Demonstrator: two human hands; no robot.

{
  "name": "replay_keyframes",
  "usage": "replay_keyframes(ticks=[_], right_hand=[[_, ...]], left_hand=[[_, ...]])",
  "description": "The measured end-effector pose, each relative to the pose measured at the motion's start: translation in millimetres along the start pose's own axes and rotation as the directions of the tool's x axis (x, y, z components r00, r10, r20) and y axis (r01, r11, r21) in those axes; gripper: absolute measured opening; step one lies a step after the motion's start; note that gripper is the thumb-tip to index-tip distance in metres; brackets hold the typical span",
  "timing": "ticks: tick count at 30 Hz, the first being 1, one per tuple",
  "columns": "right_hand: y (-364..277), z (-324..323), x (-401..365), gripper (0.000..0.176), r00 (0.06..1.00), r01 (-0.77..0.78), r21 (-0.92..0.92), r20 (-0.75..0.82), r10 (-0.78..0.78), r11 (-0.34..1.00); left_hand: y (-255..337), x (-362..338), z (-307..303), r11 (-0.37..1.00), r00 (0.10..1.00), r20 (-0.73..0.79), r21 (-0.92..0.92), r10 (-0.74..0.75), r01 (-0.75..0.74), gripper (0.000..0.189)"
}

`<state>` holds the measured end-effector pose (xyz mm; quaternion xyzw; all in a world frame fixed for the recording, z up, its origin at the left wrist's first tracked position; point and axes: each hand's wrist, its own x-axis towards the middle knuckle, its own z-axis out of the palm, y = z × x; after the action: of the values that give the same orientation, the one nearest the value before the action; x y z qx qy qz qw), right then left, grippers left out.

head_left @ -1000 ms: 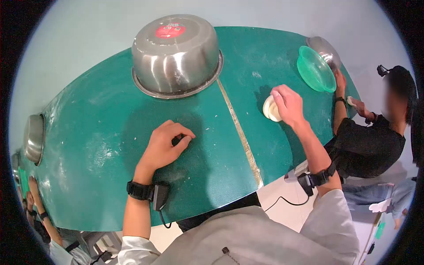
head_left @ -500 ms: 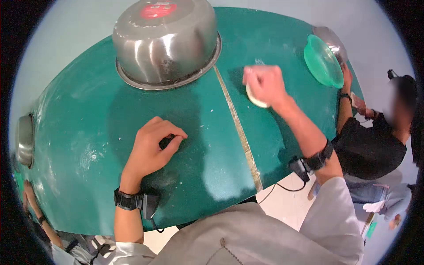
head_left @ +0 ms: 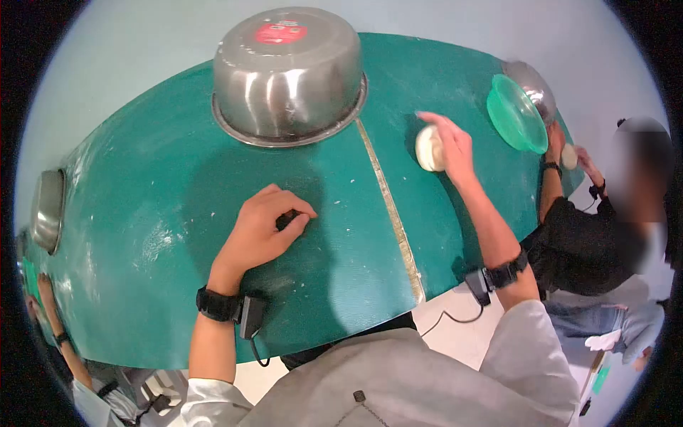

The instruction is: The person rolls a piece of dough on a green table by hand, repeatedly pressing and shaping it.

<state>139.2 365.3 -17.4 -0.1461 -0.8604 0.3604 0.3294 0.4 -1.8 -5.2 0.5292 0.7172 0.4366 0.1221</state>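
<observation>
Looking down, we've got our right hand (head_left: 449, 146) laid open against the right side of the dough ball (head_left: 427, 148) — it sits just right of the table seam (head_left: 389, 206) — while our left hand (head_left: 262, 233), well apart, is curled tight on a small dark thing (head_left: 287, 218).

Small dark object (head_left: 287, 219) under curled left hand (head_left: 260, 231): mostly hidden, kind unclear. Right hand (head_left: 449, 146) covers 3 o'clock side of dough lump (head_left: 427, 148). Steel bowl (head_left: 46, 217) at 9 o'clock cut by lens edge. Second steel bowl (head_left: 532, 80) at 2 o'clock half hidden behind green bowl (head_left: 512, 114). Red label (head_left: 280, 33) on upturned pot (head_left: 288, 78): print too small. Co-worker's face blurred.
</observation>
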Motion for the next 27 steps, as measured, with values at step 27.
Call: replay_keyframes(ticks=[27], right_hand=[[16.4, 26.5, 69.1, 0.050, 0.947, -0.320, 0.126, 0.077, 0.312, 0.939]], left_hand=[[2.9, 5.1, 0.0, 1.000, 1.000, 0.015, -0.009, -0.013, 0.013, 0.009]])
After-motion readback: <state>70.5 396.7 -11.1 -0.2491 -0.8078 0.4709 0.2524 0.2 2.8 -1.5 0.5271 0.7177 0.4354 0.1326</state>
